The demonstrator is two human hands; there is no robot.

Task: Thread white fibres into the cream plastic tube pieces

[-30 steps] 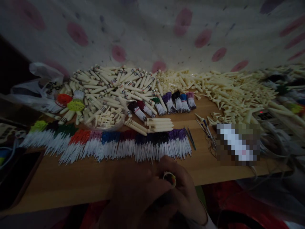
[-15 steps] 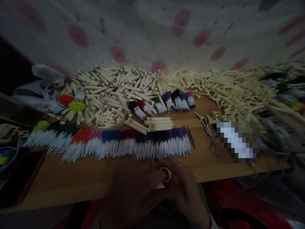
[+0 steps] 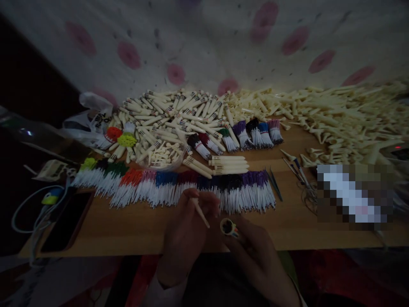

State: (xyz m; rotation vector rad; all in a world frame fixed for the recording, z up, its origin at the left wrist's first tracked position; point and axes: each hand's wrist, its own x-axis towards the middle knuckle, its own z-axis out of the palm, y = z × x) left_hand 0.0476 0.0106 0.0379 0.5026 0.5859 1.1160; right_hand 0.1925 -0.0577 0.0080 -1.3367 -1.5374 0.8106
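Observation:
My left hand is above the table's front part, holding a slim, tapered cream pen part that points down to the right. In my right hand is a cream pen barrel with its open, dark-looking end turned towards me and coloured bits on its side. The two pieces are apart. Just beyond my hands lies a row of white pen refills with coloured ends, sorted by colour. Behind the row are several cream pen barrels lying side by side.
A clear bowl holds small cream parts. Piles of slotted barrels and plain cream pieces fill the back. Tweezers lie right of the refills, a phone at the left. A pixelated patch covers something on the right.
My hands, together half a second ago, have moved apart, and the tapered part now shows in my left hand. The barrel's open end has come into view. The camera has turned left.

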